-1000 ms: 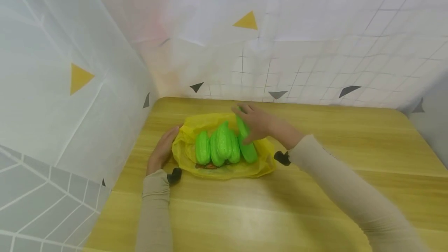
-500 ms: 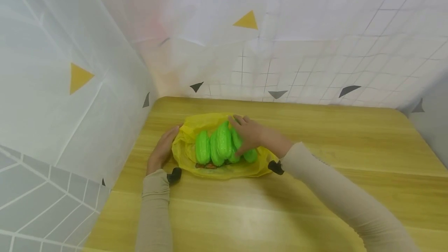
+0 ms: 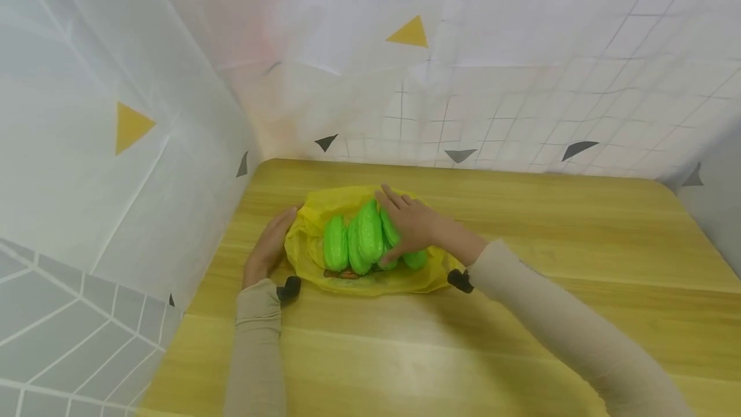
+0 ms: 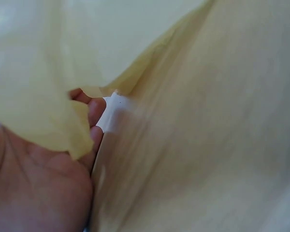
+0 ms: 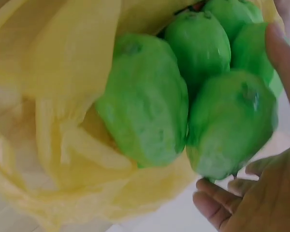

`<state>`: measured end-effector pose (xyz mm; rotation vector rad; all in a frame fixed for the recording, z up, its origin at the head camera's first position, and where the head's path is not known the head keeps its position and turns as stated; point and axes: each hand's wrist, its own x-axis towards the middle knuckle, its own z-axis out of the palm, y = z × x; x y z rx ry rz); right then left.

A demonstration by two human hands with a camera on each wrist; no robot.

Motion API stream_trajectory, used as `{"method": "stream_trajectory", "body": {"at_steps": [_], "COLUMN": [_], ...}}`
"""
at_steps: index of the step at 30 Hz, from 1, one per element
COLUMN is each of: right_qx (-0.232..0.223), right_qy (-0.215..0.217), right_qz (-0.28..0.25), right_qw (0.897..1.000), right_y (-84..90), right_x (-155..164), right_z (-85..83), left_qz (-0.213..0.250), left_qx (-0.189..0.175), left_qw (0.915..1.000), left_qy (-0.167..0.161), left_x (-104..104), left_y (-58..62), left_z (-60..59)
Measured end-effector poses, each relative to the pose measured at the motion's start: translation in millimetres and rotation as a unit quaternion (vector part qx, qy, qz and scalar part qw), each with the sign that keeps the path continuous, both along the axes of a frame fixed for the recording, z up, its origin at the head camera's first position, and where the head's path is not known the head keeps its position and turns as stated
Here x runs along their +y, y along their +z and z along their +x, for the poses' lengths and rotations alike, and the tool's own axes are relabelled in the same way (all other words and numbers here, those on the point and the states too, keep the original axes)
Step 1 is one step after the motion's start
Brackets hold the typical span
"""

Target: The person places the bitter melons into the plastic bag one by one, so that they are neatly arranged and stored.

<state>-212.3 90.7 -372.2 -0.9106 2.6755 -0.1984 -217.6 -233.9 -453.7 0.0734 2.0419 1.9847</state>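
Right hand (image 3: 412, 224) has slid left since a second ago, fingers now curled round the rightmost of the green toy cucumbers (image 3: 361, 240) piled in the yellow plastic bag (image 3: 376, 280) on the wooden table (image 3: 521, 314). Cucumbers look light, rigid, slick, so best gripped mid-body; bag is thin, floppy. Left hand (image 3: 267, 248) rests flat against the bag's left edge, fingers relaxed, forearm lying along the table.

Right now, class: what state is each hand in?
Left hand: open, resting against the yellow plastic bag.
Right hand: gripping a green bumpy toy cucumber.

wooden table (image 3: 521, 340), yellowish grain, glossy under soft even light. white sheeting (image 3: 521, 50) hangs as walls on the far side and left, faint grid lines, scattered yellow and dark grey triangles.
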Motion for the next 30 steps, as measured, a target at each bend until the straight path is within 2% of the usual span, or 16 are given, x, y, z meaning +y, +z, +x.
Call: {"method": "stream_trajectory", "body": {"at_steps": [10,22,30], "right_qx": [-0.047,-0.009,0.001], "right_qy": [0.031,0.020,0.022], "right_qz": [-0.037,-0.024,-0.029], "right_qw": [0.998,0.999,0.999], "right_y": [6.1,8.4,3.0], "right_x": [18.0,11.2,14.5], "right_z": [-4.7,4.4,3.6], "left_qz": [0.002,-0.003,-0.007], "left_qx": [0.003,0.006,0.002], "left_qw": [1.0000,1.0000,1.0000], "left_qy": [-0.006,-0.004,-0.006], "left_x": [0.1,-1.2,-0.5], "left_y": [-1.0,-1.2,-1.2], "left_z": [-0.5,0.5,0.4]}}
